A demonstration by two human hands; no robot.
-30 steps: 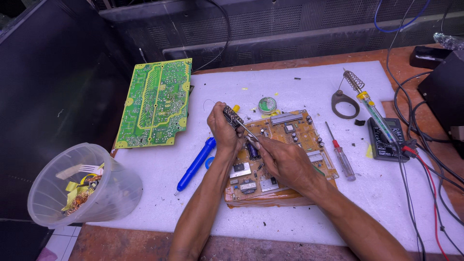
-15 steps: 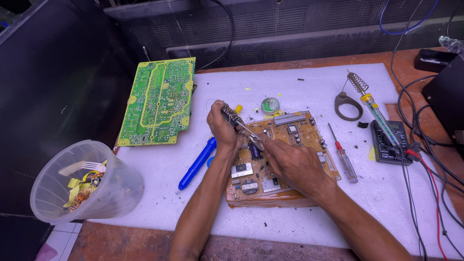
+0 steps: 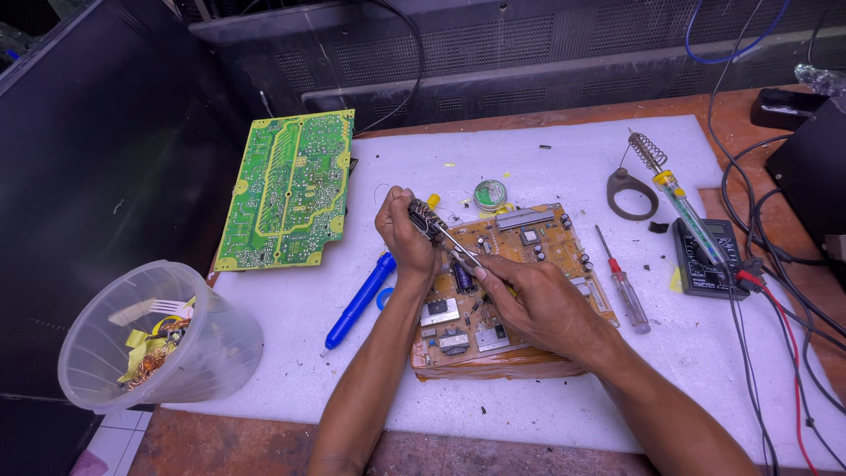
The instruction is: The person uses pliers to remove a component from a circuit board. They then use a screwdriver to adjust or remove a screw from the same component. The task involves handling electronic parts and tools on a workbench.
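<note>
Metal tool (image 3: pixel 441 231) between closed hands (image 3: pixel 476 264)

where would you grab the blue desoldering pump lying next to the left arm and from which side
Probably the middle of the blue desoldering pump's barrel, taken from above with fingers across its width. It lies flat on the white mat, slanting from the tip nearest the clear plastic tub up toward the left hand. Its far side is open mat; the forearm crowds the near side.

Around the populated circuit board (image 3: pixel 520 291), a desoldering pump (image 3: pixel 359 301) is placed left, a screwdriver (image 3: pixel 622 282) right, a solder reel (image 3: pixel 490 194) behind, a multimeter (image 3: pixel 709 257) farther right.
</note>
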